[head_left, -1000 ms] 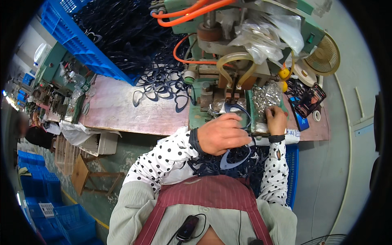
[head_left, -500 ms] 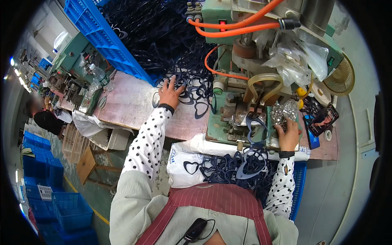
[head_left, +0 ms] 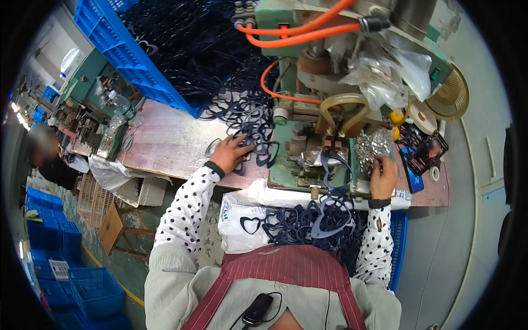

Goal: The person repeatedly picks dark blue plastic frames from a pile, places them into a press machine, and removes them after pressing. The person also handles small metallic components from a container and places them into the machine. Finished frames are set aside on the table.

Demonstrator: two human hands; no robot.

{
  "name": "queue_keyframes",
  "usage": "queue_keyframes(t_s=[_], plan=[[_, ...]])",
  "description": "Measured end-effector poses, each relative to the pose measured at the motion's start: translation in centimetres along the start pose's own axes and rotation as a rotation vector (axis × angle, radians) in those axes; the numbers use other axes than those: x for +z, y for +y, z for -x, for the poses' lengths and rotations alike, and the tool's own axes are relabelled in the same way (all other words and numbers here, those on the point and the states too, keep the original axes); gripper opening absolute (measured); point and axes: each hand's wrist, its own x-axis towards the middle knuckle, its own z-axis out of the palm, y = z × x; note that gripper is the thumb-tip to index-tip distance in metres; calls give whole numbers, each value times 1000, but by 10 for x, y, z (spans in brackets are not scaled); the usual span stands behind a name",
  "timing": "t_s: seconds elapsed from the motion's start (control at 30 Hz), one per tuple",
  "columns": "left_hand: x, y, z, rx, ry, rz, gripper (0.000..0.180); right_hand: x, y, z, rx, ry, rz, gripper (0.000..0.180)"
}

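My left hand (head_left: 228, 155) rests on the bench with its fingers spread over the near end of a pile of dark blue heart-shaped plastic frames (head_left: 250, 118). My right hand (head_left: 383, 179) is at the near edge of a heap of small shiny metal parts (head_left: 373, 147). Its thumb and fingers are pinched together, and whatever they hold is too small to make out. Between my hands stands a green press machine (head_left: 283, 154). One dark blue frame (head_left: 347, 179) hangs at the front of its work head. More frames (head_left: 291, 223) lie heaped below, before my apron.
A large blue crate (head_left: 132, 60) tips its frames onto the bench (head_left: 165, 137). Orange hoses (head_left: 308, 38) cross above the press. At right lie a phone (head_left: 426, 157) and a tape roll (head_left: 434, 174), beneath a fan (head_left: 448, 93). Another person (head_left: 49, 157) sits far left.
My left hand has come nearer and slightly right across the frames. My right hand's fingers have drawn back from the metal parts and curled together. The whole view has shifted slightly.
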Motion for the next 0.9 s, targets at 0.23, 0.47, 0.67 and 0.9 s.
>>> queue_keyframes(t_s=[0.23,0.47,0.67,0.9], plan=[[-69,43,-12,-165,338,95,20,-4,-26,-14,160,7,-98,11],[-143,131,-38,87,767,591,13,-28,-105,-38,425,-135,-795,9],[-178,173,-68,-159,746,861,12,-29,-130,-29,278,-116,-716,8],[-184,172,-81,-157,757,982,11,-23,-137,-30,77,65,-594,13]])
